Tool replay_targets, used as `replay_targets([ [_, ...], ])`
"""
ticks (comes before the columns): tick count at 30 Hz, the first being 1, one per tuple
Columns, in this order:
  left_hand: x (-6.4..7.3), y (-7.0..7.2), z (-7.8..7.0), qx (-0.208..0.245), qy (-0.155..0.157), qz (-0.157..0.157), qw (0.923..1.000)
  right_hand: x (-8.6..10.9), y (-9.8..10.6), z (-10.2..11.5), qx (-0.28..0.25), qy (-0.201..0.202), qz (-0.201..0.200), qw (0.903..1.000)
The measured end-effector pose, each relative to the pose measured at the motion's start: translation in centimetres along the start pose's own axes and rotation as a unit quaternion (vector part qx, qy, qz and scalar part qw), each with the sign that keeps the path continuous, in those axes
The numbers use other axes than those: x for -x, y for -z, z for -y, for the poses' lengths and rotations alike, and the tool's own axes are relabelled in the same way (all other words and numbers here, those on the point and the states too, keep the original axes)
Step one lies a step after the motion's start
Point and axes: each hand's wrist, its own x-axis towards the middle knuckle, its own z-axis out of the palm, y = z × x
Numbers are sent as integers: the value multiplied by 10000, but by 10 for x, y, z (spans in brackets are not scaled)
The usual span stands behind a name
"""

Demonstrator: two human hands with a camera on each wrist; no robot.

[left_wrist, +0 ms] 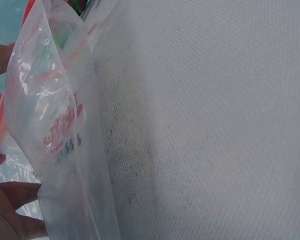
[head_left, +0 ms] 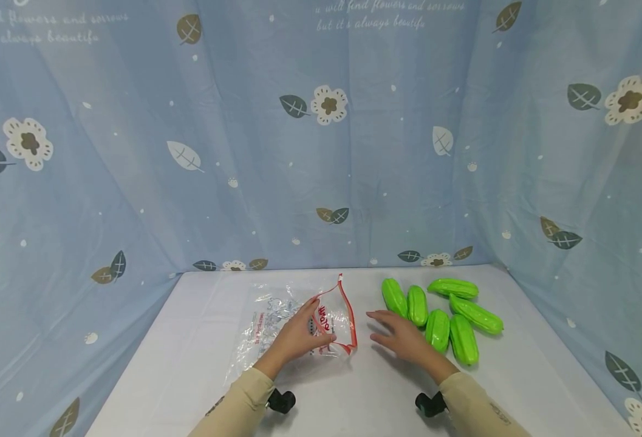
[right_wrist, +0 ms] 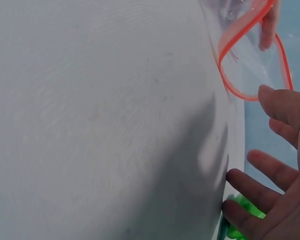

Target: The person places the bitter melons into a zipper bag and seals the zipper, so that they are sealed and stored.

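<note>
A clear plastic zip bag (head_left: 263, 325) with red and dark print lies on the table, its red-edged mouth (head_left: 350, 309) gaping to the right. My left hand (head_left: 293, 337) is at that mouth, with thumb and fingers spread apart against the film. From the left wrist, the bag (left_wrist: 65, 130) stands up beside the fingertips. My right hand (head_left: 405, 341) hovers just right of the mouth, fingers parted and holding nothing. In the right wrist view its thumb overlaps the red rim (right_wrist: 240, 95). Several shiny green, ridged, cucumber-shaped pieces (head_left: 464, 340) lie behind and beside the right hand.
The white table (head_left: 364, 400) ends at a blue curtain (head_left: 266, 158) printed with leaves and flowers, which also hangs along both sides. Black devices (head_left: 281, 402) sit under the wrists. Beige sleeves (head_left: 239, 403) cover the forearms.
</note>
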Motion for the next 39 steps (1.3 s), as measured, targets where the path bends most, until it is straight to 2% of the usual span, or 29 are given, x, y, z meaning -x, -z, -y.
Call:
replay_targets([
  [9, 0, -1, 0, 51, 43, 7, 10000, 6, 10, -3, -126, -82, -292, 9995],
  [17, 1, -2, -2, 62, -22, 21, 10000, 4, 24, -9, -366, 122, -526, 9979],
  [25, 2, -1, -4, 98, 3, 26, 9999, -4, 37, -15, -18, 134, -839, 9964],
  [30, 2, -1, -5, 106, 36, 52, 9999, -9, 45, -18, 150, 272, -1058, 9939],
  [39, 1, -3, -4, 34, 5, 30, 10000, -21, 52, -28, 393, 248, -1121, 9926],
])
